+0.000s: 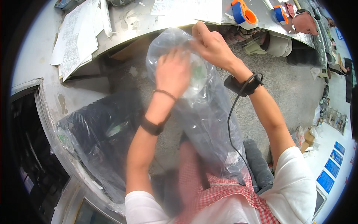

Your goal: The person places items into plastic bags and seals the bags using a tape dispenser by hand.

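A long clear plastic bag stretches from near the workbench down to my red checked apron, with a pale round end showing greenish patches inside its upper part. My left hand lies on the upper part of the bag, its fingers blurred by motion. My right hand is at the bag's top right edge with fingers bent and pinched on the plastic. A black band with a cable is on my right wrist.
A metal workbench crosses the top, holding papers, orange-blue tape dispensers and reddish cloths. A dark plastic-wrapped bundle rests at left beside a dark doorway. Grey-white items sit beneath the bench; blue signs hang at right.
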The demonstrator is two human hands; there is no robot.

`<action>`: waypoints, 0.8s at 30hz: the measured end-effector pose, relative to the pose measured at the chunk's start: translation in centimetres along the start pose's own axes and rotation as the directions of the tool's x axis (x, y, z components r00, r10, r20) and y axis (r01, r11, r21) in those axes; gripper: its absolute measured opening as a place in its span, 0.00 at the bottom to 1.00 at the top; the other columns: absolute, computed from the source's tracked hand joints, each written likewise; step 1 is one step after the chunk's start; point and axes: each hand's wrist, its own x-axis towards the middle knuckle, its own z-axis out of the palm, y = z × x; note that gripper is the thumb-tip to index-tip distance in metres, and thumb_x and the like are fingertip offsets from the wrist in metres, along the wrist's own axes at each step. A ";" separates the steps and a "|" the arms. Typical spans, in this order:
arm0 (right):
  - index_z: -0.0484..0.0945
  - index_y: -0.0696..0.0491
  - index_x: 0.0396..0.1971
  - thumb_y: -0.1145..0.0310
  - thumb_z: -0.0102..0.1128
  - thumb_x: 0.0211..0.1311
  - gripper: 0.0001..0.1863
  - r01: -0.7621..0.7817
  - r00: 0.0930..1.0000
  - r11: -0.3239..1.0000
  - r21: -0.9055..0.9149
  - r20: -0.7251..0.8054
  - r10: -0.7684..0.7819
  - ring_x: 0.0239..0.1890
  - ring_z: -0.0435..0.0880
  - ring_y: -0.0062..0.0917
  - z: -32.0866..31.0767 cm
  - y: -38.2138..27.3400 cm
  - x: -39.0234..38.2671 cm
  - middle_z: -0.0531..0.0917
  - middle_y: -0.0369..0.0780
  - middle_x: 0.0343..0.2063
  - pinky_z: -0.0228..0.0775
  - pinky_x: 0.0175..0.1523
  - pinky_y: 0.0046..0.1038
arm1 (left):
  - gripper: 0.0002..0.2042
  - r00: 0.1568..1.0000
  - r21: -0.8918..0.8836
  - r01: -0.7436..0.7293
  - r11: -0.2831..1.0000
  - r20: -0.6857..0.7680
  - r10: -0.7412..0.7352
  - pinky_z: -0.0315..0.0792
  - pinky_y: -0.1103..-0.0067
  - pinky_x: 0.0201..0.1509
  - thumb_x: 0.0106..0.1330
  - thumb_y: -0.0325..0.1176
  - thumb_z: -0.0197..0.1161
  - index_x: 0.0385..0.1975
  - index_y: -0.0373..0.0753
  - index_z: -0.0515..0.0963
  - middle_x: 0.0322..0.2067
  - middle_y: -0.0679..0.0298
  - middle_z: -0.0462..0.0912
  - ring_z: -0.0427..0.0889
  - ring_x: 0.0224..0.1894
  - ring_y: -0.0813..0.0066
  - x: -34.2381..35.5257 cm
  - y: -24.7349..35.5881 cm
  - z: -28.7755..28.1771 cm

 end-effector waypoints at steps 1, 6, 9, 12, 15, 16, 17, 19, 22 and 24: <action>0.63 0.56 0.36 0.74 0.57 0.58 0.11 0.009 1.000 1.000 0.019 0.015 -0.009 0.24 0.78 0.46 0.0 0.3 0.1 0.77 0.47 0.20 0.66 0.29 0.39 | 0.17 0.999 0.031 -0.013 0.999 0.039 0.012 0.63 0.65 0.63 0.59 0.34 0.57 0.49 0.38 0.77 0.55 0.56 0.75 0.71 0.60 0.62 0.4 -0.1 1.0; 0.63 0.56 0.33 0.74 0.58 0.58 0.12 0.119 0.992 0.967 0.224 0.005 -0.123 0.18 0.74 0.35 2.9 2.0 1.0 0.72 0.43 0.16 0.63 0.26 0.33 | 0.13 0.998 0.143 -0.021 0.989 0.067 0.012 0.62 0.63 0.63 0.60 0.33 0.55 0.42 0.38 0.79 0.42 0.58 0.79 0.75 0.52 0.62 0.6 -0.1 3.1; 0.63 0.53 0.37 0.69 0.59 0.63 0.13 -0.065 0.996 0.847 0.527 -0.021 0.090 0.21 0.71 0.18 5.2 3.9 1.3 0.72 0.34 0.22 0.61 0.25 0.21 | 0.12 0.998 0.114 0.000 0.993 0.065 -0.007 0.60 0.62 0.65 0.61 0.30 0.54 0.42 0.38 0.79 0.44 0.59 0.80 0.75 0.52 0.61 0.9 -0.4 2.4; 0.62 0.49 0.38 0.66 0.59 0.66 0.13 -0.269 0.952 0.587 0.763 0.118 0.283 0.22 0.67 0.08 4.9 3.7 1.4 0.71 0.29 0.24 0.56 0.23 0.12 | 0.12 0.988 -0.130 -0.014 0.991 -0.156 -0.006 0.58 0.62 0.66 0.62 0.29 0.56 0.44 0.36 0.79 0.46 0.58 0.80 0.73 0.55 0.59 0.7 -2.1 1.1; 0.58 0.51 0.38 0.66 0.58 0.67 0.15 -0.261 0.949 0.567 0.781 0.100 0.299 0.20 0.65 0.10 5.2 4.1 1.0 0.72 0.31 0.18 0.56 0.24 0.15 | 0.17 0.962 -0.290 -0.035 0.957 -0.268 -0.046 0.58 0.64 0.67 0.62 0.29 0.61 0.50 0.33 0.75 0.52 0.54 0.76 0.70 0.60 0.56 -1.5 -3.7 -1.3; 0.58 0.51 0.38 0.66 0.58 0.67 0.15 -0.265 0.948 0.568 0.780 0.101 0.303 0.20 0.65 0.10 4.8 4.1 1.0 0.72 0.31 0.18 0.56 0.24 0.15 | 0.21 0.924 -0.325 -0.063 0.944 -0.376 -0.068 0.58 0.65 0.68 0.61 0.31 0.65 0.54 0.33 0.73 0.56 0.52 0.73 0.69 0.61 0.56 -1.6 -4.3 -1.9; 0.58 0.51 0.38 0.66 0.58 0.67 0.15 -0.263 0.949 0.582 0.769 0.099 0.298 0.20 0.64 0.10 4.2 4.1 1.0 0.71 0.31 0.18 0.56 0.24 0.15 | 0.28 0.903 -0.315 0.082 0.945 -0.378 -0.205 0.59 0.66 0.68 0.57 0.34 0.69 0.58 0.33 0.68 0.59 0.52 0.69 0.69 0.61 0.57 -1.0 -4.8 -2.0; 0.58 0.51 0.37 0.66 0.59 0.66 0.15 -0.215 0.967 0.559 0.801 0.092 0.240 0.20 0.64 0.10 4.5 3.6 1.3 0.71 0.30 0.18 0.56 0.26 0.16 | 0.51 0.894 -0.648 0.249 0.720 -0.133 -0.428 0.61 0.68 0.67 0.42 0.38 0.80 0.67 0.36 0.55 0.66 0.50 0.59 0.70 0.61 0.55 -1.6 -9.4 -1.0; 0.59 0.51 0.37 0.67 0.60 0.65 0.16 -0.190 0.975 0.565 0.803 0.088 0.203 0.21 0.66 0.10 4.8 2.9 1.6 0.71 0.30 0.18 0.57 0.27 0.15 | 0.45 0.907 -0.727 0.397 0.560 0.218 -0.359 0.71 0.74 0.57 0.40 0.35 0.80 0.63 0.35 0.64 0.58 0.54 0.73 0.75 0.55 0.69 1.7 -9.1 -0.3; 0.61 0.52 0.37 0.67 0.60 0.65 0.15 -0.170 0.980 0.583 0.794 0.073 0.187 0.22 0.66 0.10 4.8 3.1 1.6 0.72 0.30 0.19 0.58 0.27 0.15 | 0.38 0.900 -0.756 0.411 0.509 0.247 -0.359 0.73 0.75 0.53 0.41 0.35 0.79 0.57 0.37 0.71 0.49 0.59 0.81 0.79 0.49 0.71 2.7 -8.9 0.3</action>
